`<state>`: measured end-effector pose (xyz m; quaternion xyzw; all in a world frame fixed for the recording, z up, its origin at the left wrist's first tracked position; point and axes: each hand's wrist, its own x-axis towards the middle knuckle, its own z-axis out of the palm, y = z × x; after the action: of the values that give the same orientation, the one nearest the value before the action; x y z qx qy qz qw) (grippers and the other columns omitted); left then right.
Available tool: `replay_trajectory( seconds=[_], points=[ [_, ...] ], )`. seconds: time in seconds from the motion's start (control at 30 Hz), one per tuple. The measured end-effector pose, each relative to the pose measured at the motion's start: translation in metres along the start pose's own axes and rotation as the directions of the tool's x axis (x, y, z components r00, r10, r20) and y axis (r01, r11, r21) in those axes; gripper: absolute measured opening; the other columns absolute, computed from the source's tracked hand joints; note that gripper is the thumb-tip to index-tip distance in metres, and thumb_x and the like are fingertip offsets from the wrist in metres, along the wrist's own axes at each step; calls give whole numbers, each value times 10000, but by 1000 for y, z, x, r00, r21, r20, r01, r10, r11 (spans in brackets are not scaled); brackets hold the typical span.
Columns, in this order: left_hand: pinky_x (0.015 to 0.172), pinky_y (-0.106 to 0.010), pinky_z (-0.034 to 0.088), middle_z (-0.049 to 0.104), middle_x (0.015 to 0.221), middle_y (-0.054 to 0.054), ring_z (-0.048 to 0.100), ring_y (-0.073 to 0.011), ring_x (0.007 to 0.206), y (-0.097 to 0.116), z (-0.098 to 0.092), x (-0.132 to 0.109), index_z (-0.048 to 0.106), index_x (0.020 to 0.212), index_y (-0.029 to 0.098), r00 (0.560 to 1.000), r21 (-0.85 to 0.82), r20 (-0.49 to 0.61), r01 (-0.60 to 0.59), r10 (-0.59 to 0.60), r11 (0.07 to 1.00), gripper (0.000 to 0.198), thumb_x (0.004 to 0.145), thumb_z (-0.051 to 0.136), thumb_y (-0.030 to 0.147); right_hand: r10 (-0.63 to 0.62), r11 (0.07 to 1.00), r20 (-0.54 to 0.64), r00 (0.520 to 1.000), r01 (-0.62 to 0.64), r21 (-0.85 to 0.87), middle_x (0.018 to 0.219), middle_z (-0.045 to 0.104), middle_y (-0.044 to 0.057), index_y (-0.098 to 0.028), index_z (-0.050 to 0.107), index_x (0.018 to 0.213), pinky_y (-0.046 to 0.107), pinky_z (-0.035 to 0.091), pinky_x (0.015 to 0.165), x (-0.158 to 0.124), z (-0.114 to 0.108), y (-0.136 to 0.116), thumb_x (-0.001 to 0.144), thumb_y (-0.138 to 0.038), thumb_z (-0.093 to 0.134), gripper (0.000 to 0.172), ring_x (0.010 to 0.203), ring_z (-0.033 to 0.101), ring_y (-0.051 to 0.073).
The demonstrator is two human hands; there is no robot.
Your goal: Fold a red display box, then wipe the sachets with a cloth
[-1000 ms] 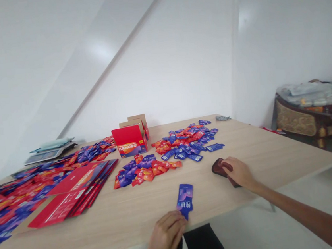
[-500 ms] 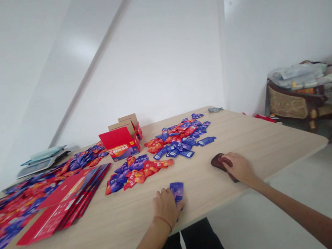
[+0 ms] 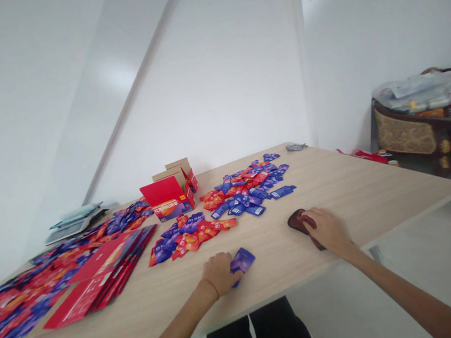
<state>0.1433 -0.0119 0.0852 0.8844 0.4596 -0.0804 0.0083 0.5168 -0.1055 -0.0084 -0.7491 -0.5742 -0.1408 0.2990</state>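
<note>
In the head view my left hand (image 3: 219, 274) is low over the table's near side, its fingers closed on the lower end of a purple sachet (image 3: 243, 259). The sachet's upper part sticks out to the right, tilted. My right hand (image 3: 326, 227) rests farther right, with its fingers closed on a flat, dark reddish-brown object (image 3: 296, 220) with a rounded end. The fingers cover part of that object, and I cannot make out its kind. Beyond my left hand lies a small pile of red and purple sachets (image 3: 192, 234).
A larger sachet pile (image 3: 247, 185) lies farther back, beside upright red cartons (image 3: 167, 200). At left, flattened red cartons (image 3: 100, 281) rest by a long heap of sachets (image 3: 20, 298). A grey cloth (image 3: 295, 147) sits at the table's far corner. A bag-laden chair (image 3: 406, 129) stands right.
My left hand has shifted slightly left and up, and the purple sachet now leans to the right. My right hand stays on the brown object. The view has turned a little.
</note>
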Motion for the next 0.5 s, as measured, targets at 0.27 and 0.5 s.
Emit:
replay_trajectory(
  seconds=[0.27,0.5],
  points=[
    [913,-356,497,736,1113,-72,666,-295,1079,-33,2,-2,739,1075,244,992,-25,-46,-121,120,992,326,803,742,424,-8,1000,-26,1000,8,-7,1077,726,68,-242,708,1061,362,435,830,-1,5,4,977,-313,508,229,981,646,265],
    [941,-349,497,725,1135,-84,668,-274,1096,-56,-3,-6,725,1180,240,974,-17,-129,-188,184,982,286,911,662,314,-37,999,-38,999,37,-13,1066,731,89,-230,713,1048,379,457,842,-1,7,7,974,-329,495,251,956,657,273]
  ],
)
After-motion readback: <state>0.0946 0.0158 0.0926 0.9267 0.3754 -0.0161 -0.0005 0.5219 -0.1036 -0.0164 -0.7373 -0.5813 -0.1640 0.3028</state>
